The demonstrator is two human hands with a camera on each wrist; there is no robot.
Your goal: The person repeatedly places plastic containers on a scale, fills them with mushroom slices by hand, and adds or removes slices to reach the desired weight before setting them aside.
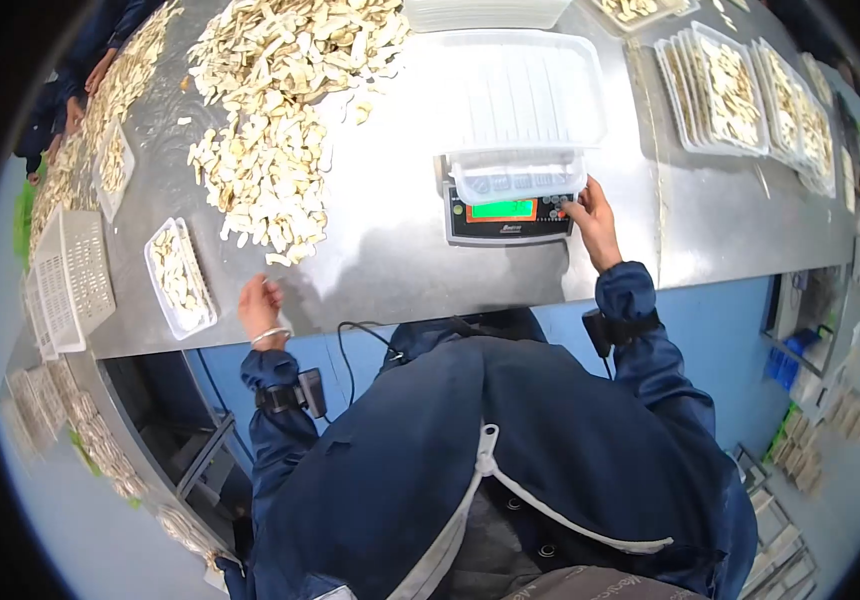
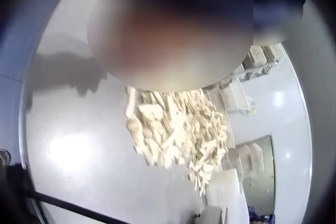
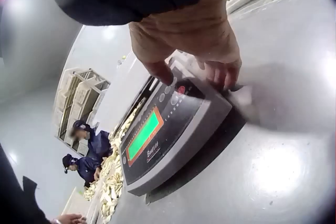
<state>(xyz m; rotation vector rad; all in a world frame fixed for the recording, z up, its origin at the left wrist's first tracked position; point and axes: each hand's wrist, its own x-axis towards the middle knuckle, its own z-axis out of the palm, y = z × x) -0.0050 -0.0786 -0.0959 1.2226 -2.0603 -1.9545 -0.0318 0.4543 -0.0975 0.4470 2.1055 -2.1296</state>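
My right hand (image 1: 595,228) is at the right end of a digital scale (image 1: 510,232). Its thumb (image 3: 164,71) touches the keypad near a red button, while the fingers (image 3: 227,74) bend down at the casing's edge. A green display (image 3: 143,136) is lit. Above the display, a clear plastic tray (image 1: 520,178) overlaps the scale and hides its platform. My left hand (image 1: 262,312) hovers at the table's front edge, fingers loosely curled and holding nothing. Near it are a white tray of pale slices (image 1: 182,278) and a heap of slices (image 1: 270,185) that look like mushrooms.
A large clear container (image 1: 535,85) lies behind the scale. Filled trays (image 1: 725,90) stand in rows at the right. White perforated baskets (image 1: 80,275) sit at the left edge. Other workers (image 3: 86,150) handle slices farther along the metal table (image 1: 390,260).
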